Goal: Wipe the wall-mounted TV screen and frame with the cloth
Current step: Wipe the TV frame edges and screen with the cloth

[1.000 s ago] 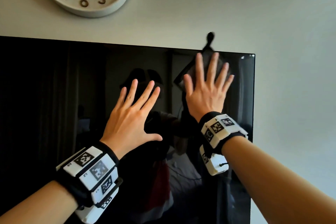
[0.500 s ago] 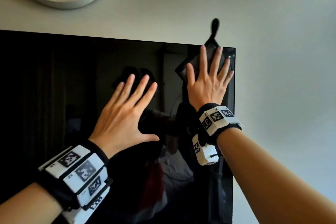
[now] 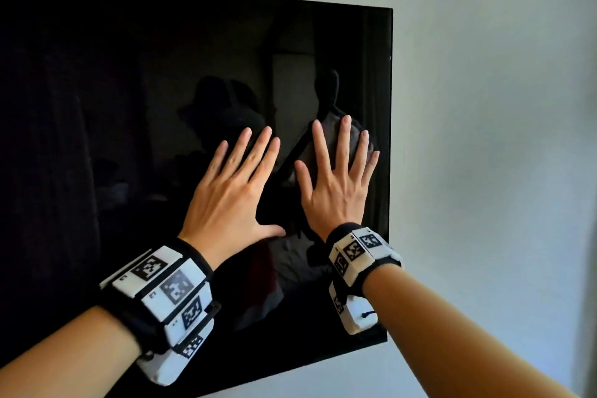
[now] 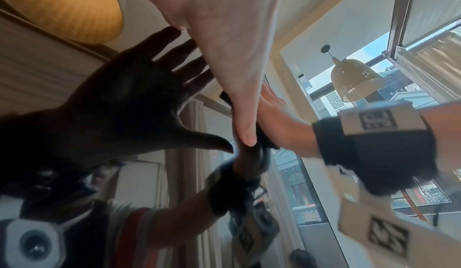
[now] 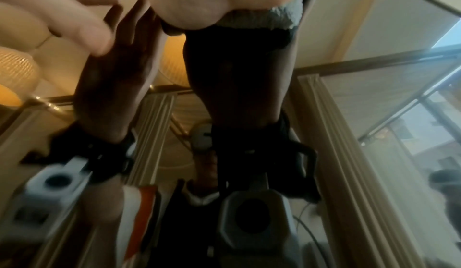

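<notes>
The black wall-mounted TV screen (image 3: 129, 107) fills the left and middle of the head view; its right frame edge (image 3: 390, 139) runs down beside my right hand. My right hand (image 3: 339, 178) lies flat with spread fingers and presses a dark grey cloth (image 3: 329, 132) against the glass near that edge. A strip of the cloth (image 5: 264, 18) shows under the palm in the right wrist view. My left hand (image 3: 232, 184) rests flat on the bare screen just left of it, fingers straight and spread, holding nothing. The glass mirrors both hands and wrist cameras.
Plain pale wall (image 3: 484, 139) lies to the right of and below the TV. The TV's lower edge (image 3: 290, 368) slants across the bottom of the head view. Windows and a hanging lamp (image 4: 354, 79) appear only as reflections in the glass.
Both flat hands have slid down the screen, the right one taking the cloth from the top right corner to mid-height. The clock has left the view.
</notes>
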